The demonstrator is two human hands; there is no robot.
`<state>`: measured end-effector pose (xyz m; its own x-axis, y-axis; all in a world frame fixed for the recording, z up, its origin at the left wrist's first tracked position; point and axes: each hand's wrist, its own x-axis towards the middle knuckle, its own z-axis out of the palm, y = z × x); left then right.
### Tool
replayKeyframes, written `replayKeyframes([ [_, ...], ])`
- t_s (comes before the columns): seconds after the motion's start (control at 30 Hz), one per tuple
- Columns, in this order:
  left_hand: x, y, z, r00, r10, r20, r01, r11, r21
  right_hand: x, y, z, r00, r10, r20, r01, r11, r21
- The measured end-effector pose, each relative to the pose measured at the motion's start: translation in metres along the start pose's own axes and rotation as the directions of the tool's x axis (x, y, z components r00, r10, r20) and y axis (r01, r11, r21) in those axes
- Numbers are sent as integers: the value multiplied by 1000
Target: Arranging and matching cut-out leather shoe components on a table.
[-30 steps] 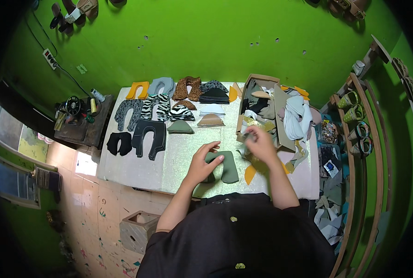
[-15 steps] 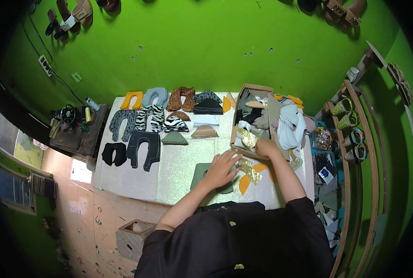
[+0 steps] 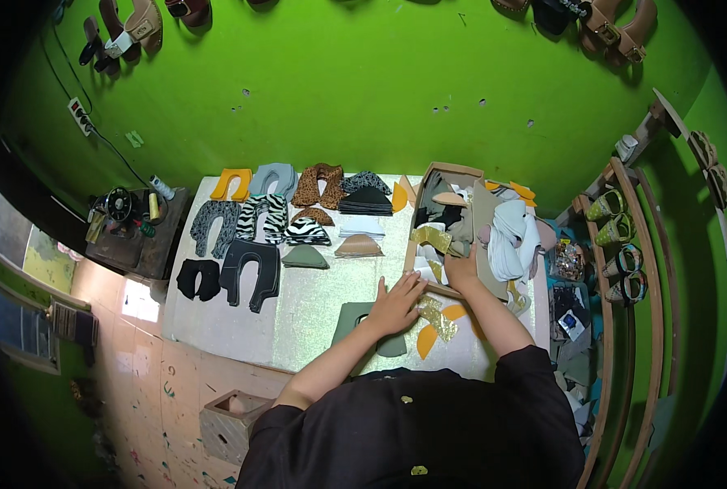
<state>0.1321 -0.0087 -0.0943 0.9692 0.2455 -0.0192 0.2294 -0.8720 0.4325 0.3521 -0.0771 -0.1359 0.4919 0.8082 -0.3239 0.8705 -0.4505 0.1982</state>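
Observation:
An open cardboard box (image 3: 411, 259) full of cut material scraps stands at the right of the table. My right hand (image 3: 462, 273) reaches over its near end among the scraps; its fingertips are hidden. My left hand (image 3: 394, 308) is open, with its fingers stretched against the box's near left corner. Gold scraps (image 3: 431, 237) lie inside the box beside grey and black ones. Below my left hand is a dark green cut piece (image 3: 350, 320), partly covered. Orange pieces (image 3: 427, 341) and a glittery gold strip (image 3: 441, 324) lie on the table near the box.
Stacks of U-shaped pieces, such as zebra-striped ones (image 3: 264, 220), and half-round pieces (image 3: 359, 245) fill the table's back left. Pale folded cloth (image 3: 512, 236) lies right of the box. A wooden rack (image 3: 645, 326) with sandals stands at right, a sewing machine (image 3: 119, 208) at left.
My right hand has moved slightly left and deeper among the scraps in the box. The gold scrap inside has shifted away from it. My left hand stays by the box corner.

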Motion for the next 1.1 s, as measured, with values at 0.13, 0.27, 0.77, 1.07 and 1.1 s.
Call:
replayKeyframes([
  [0.13, -1, 0, 2, 1000, -2, 0, 2, 1000, -28, -4, 5, -9, 998, -52, 32, 53, 999, -4],
  [0.27, 0, -2, 3, 998, 14, -59, -17, 999, -43, -10, 15, -20, 999, 3, -40, 2, 991, 131],
  [0.77, -3, 6, -20, 962, -88, -259, -3, 943, -333, -55, 50, -83, 943, 210, -260, 311, -265, 913],
  [1.07, 3, 8, -21, 925, -101, -368, -47, 927, -373, -55, 11, -71, 952, 163, -261, 258, 39, 965],
  [1.1, 4, 7, -20, 923, -100, -371, -56, 921, -387, -53, 8, -71, 958, 213, -191, 207, -57, 977],
])
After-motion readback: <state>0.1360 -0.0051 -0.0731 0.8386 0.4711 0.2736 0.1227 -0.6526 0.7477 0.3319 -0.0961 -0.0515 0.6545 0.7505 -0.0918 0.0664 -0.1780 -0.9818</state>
